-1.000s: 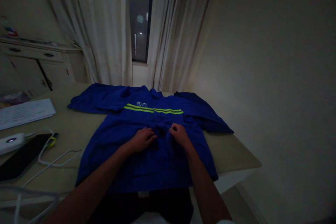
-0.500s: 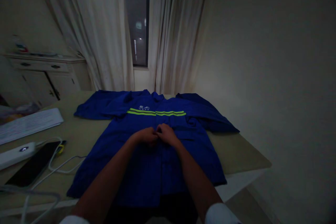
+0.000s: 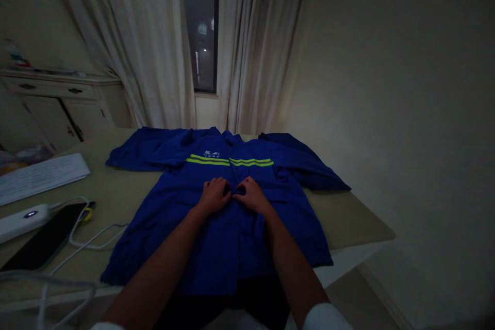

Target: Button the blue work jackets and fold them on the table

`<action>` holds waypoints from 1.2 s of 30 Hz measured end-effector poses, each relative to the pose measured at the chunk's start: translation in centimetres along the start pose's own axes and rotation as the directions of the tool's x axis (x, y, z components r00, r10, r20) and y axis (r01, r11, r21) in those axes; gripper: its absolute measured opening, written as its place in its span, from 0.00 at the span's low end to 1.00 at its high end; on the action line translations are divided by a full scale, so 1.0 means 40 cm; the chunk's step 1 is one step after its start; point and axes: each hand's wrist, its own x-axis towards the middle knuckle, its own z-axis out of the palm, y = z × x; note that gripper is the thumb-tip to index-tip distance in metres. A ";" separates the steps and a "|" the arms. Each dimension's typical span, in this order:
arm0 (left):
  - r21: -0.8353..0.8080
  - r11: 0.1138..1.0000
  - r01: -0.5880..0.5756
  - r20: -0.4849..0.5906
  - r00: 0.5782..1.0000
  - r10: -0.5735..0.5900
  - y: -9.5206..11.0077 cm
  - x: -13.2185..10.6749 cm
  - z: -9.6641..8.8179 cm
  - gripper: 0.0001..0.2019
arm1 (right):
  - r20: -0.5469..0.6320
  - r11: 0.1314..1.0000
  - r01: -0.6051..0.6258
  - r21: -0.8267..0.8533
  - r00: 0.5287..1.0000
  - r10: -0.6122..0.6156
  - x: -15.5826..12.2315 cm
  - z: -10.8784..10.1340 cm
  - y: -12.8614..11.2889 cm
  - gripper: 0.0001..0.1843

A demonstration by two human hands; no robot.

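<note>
A blue work jacket point(image 3: 204, 252) lies spread front-up on the table, with yellow-green stripes across the chest and a small white print above them on the left. Both my hands are at its front placket, just below the stripes. My left hand point(image 3: 215, 195) rests left of the centre line, its fingers bent over the cloth and its thumb towards the middle. Facing it, my right hand point(image 3: 251, 194) has thumb and fingers curved round the placket edge. The fingertips are partly hidden and the light is dim, so any button between them cannot be made out.
On the left of the table point(image 3: 344, 216) lie printed papers point(image 3: 46, 178), a white power bank point(image 3: 23, 223), a dark phone point(image 3: 46, 237) and looping white cables point(image 3: 93, 242). Beyond stand a cabinet point(image 3: 50, 113) and curtains point(image 3: 154, 51). A wall point(image 3: 406, 87) is on the right.
My hands were pressed together at the placket; now they are slightly apart, the left one's fingers more spread over the cloth. The view has shifted a little; the jacket lies much the same.
</note>
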 end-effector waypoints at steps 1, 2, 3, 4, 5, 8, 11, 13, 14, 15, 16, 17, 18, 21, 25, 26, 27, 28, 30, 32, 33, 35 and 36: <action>0.006 1.000 0.002 0.002 1.000 -0.002 -0.002 0.001 0.002 0.11 | 0.007 1.000 0.001 -0.015 1.000 -0.001 -0.003 -0.001 -0.002 0.10; 0.008 1.000 0.001 0.005 1.000 -0.001 -0.003 0.002 0.003 0.12 | 0.006 1.000 -0.004 -0.030 1.000 0.004 -0.005 -0.001 -0.006 0.07; 0.006 1.000 -0.002 0.011 1.000 0.002 -0.005 0.003 0.004 0.13 | -0.002 0.999 -0.013 -0.044 1.000 0.013 -0.005 -0.002 -0.010 0.05; -0.002 1.000 -0.008 0.016 1.000 0.008 -0.006 0.003 0.004 0.15 | -0.015 0.998 -0.022 -0.053 1.000 0.022 -0.004 -0.001 -0.015 0.03; -0.013 1.000 -0.015 0.019 1.000 0.016 -0.006 0.003 0.003 0.16 | -0.034 0.998 -0.029 -0.056 0.999 0.028 -0.003 -0.001 -0.020 0.03; -0.054 0.998 -0.037 -0.019 0.999 0.036 -0.002 0.000 -0.005 0.16 | -0.109 0.999 -0.023 -0.032 0.994 0.020 0.001 0.004 -0.031 0.03; -0.079 0.994 -0.071 -0.063 0.996 0.066 0.007 -0.004 -0.013 0.12 | -0.163 1.000 -0.003 -0.022 0.987 -0.001 0.002 0.008 -0.031 0.02; -0.073 0.994 -0.081 -0.047 0.996 0.078 0.013 -0.005 -0.015 0.11 | -0.170 0.999 -0.013 -0.041 0.985 0.006 0.002 0.011 -0.027 0.02; -0.069 0.995 -0.076 -0.032 0.997 0.074 0.016 -0.006 -0.014 0.10 | -0.170 0.998 -0.024 -0.051 0.985 0.015 0.002 0.012 -0.023 0.03; -0.066 0.996 -0.068 -0.018 0.998 0.067 0.017 -0.005 -0.012 0.09 | -0.170 0.998 -0.033 -0.057 0.985 0.023 0.003 0.014 -0.020 0.04; -0.065 0.996 -0.060 -0.007 0.998 0.059 0.018 -0.005 -0.010 0.08 | -0.171 0.998 -0.039 -0.058 0.985 0.029 0.004 0.016 -0.016 0.05; -0.067 0.996 -0.053 -0.001 0.999 0.053 0.019 -0.005 -0.008 0.08 | -0.172 0.998 -0.043 -0.054 0.984 0.033 0.005 0.018 -0.013 0.06; -0.069 0.996 -0.049 0.002 0.999 0.049 0.018 -0.004 -0.006 0.08 | -0.171 0.998 -0.045 -0.050 0.985 0.036 0.007 0.019 -0.011 0.07; -0.072 0.997 -0.038 0.009 0.999 0.039 0.016 -0.003 -0.002 0.09 | -0.158 0.996 -0.061 -0.062 0.986 0.051 0.008 0.019 -0.008 0.08; -0.072 0.997 -0.033 0.022 0.999 0.035 0.014 -0.002 0.003 0.11 | -0.124 0.982 -0.118 -0.148 0.987 0.100 -0.002 0.004 -0.025 0.10; -0.072 0.997 -0.037 0.018 0.999 0.039 0.014 -0.002 0.005 0.12 | -0.106 0.976 -0.121 -0.181 0.989 0.103 -0.006 0.000 -0.032 0.10; -0.070 0.996 -0.046 0.011 0.999 0.047 0.015 -0.002 0.006 0.13 | -0.090 0.969 -0.120 -0.218 0.991 0.102 -0.009 -0.004 -0.040 0.09; -0.068 0.996 -0.058 0.002 0.998 0.058 0.017 -0.003 0.006 0.14 | -0.078 0.960 -0.116 -0.255 0.992 0.099 -0.012 -0.006 -0.047 0.08; -0.058 0.995 -0.079 -0.027 0.997 0.078 0.023 -0.005 0.004 0.14 | -0.073 0.941 -0.109 -0.320 0.993 0.090 -0.016 -0.008 -0.062 0.07; -0.043 0.995 -0.088 -0.056 0.995 0.086 0.031 -0.008 -0.001 0.14 | -0.081 0.926 -0.108 -0.361 0.993 0.084 -0.017 -0.007 -0.072 0.07; -0.034 0.995 -0.092 -0.068 0.994 0.090 0.036 -0.010 -0.004 0.13 | -0.086 0.921 -0.113 -0.373 0.992 0.087 -0.017 -0.006 -0.076 0.06; -0.014 0.995 -0.104 -0.088 0.991 0.102 0.042 -0.013 -0.008 0.13 | -0.092 0.912 -0.130 -0.390 0.990 0.102 -0.018 -0.004 -0.082 0.06; -0.003 0.994 -0.111 -0.091 0.990 0.111 0.044 -0.014 -0.009 0.12 | -0.086 0.907 -0.134 -0.400 0.990 0.109 -0.018 -0.003 -0.084 0.07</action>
